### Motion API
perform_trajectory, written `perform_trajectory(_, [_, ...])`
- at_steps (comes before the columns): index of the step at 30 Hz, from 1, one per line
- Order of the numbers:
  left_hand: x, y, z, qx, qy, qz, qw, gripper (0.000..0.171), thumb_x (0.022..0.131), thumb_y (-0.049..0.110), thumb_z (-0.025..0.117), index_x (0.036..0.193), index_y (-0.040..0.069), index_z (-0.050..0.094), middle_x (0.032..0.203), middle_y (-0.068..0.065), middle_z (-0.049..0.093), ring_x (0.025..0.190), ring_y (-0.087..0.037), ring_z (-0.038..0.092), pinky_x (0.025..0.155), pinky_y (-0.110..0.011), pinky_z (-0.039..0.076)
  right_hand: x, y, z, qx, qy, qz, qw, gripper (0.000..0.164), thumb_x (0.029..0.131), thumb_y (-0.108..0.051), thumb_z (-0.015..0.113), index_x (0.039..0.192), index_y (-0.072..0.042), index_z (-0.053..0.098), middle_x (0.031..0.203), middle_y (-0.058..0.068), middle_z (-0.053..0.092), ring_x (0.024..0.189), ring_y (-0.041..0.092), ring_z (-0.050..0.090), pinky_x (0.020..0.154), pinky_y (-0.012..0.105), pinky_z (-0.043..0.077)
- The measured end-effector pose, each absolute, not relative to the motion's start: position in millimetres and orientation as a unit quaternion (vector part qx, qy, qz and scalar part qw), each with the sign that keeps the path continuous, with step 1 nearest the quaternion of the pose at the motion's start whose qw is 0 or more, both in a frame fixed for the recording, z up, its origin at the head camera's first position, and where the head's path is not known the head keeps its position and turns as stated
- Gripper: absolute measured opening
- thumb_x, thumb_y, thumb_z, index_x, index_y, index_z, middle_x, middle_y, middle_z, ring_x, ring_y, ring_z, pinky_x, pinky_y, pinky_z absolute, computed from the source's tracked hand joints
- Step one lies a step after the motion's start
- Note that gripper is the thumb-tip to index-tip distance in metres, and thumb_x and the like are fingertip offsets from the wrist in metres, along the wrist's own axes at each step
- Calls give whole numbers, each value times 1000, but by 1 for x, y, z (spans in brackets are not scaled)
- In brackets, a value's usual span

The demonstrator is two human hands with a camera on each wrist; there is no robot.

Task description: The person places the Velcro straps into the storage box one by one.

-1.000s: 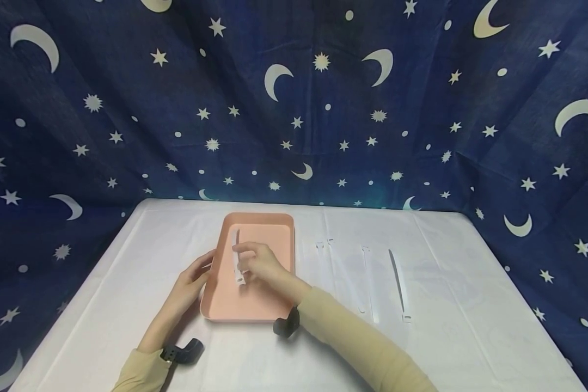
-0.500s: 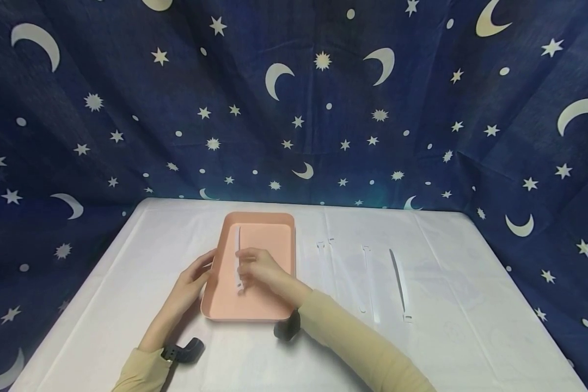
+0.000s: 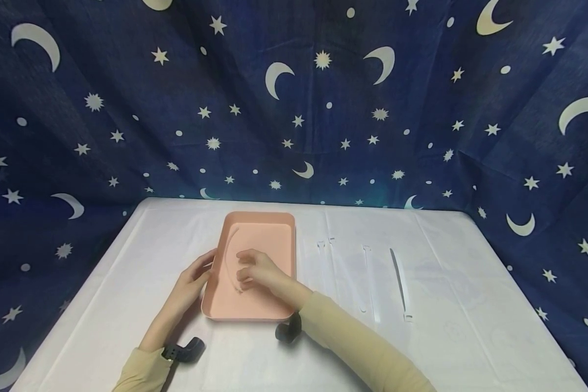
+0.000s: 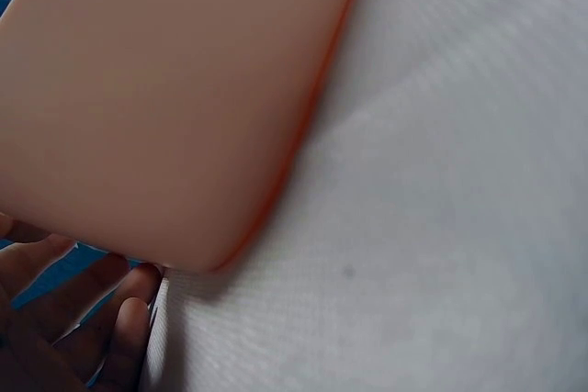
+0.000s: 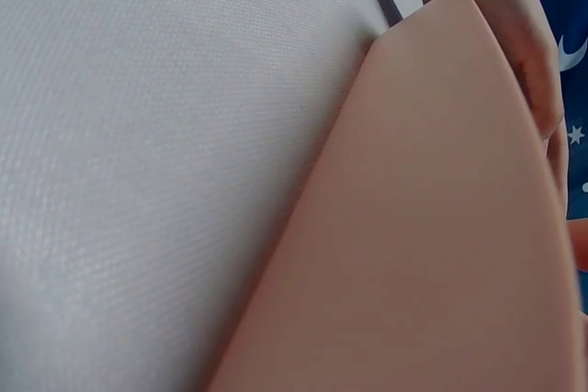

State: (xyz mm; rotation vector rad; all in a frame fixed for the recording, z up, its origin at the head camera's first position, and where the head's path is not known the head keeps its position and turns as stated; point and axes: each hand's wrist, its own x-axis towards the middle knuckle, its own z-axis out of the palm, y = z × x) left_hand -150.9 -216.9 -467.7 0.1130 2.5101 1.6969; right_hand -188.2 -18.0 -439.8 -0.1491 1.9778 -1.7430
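Observation:
A thin white strap stands on its edge in the pink tray, bowed toward the left wall. Just right of its lower end, my right hand hovers over the tray floor, fingers loosely bent and holding nothing. My left hand rests against the tray's left side. In the left wrist view its fingers lie along the tray's outer wall. The outer tray wall fills much of the right wrist view.
Several more straps lie right of the tray on the white-covered table: a slotted white strap, a strap with a dark edge farthest right, and others nearer the tray. A dark blue star-and-moon cloth hangs behind.
My right hand has let go of the strap, which has gone from lying flat-side up in the fingers to a bowed curve on the tray floor. The left hand stays put.

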Motion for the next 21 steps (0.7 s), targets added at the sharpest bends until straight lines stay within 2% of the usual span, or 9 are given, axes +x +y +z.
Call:
perform_trajectory(5, [-151,-216,-468,35,828,557,54,50,102,20,45,150,17,33,156,-16,32,139,-41,37,114,-62,31,-187,-15,-440,-57,728,-635,251,52,81,1,64,132,-3,52,133,21,54,89,28,70,75,35,62])
perform_trajectory(13, [-151,-215,-468,32,828,557,53,50,101,19,46,150,16,33,156,-17,32,139,-41,37,114,-62,30,-184,-13,-439,-55,731,-634,249,50,81,2,62,130,-4,54,121,20,60,89,21,68,79,36,62])
perform_trajectory(21, [-151,-215,-468,36,827,559,50,50,101,18,46,149,14,34,156,-17,32,139,-42,37,114,-62,29,-178,-7,-434,-111,767,-593,220,41,85,-3,63,126,-4,57,117,19,62,88,21,67,74,34,61])
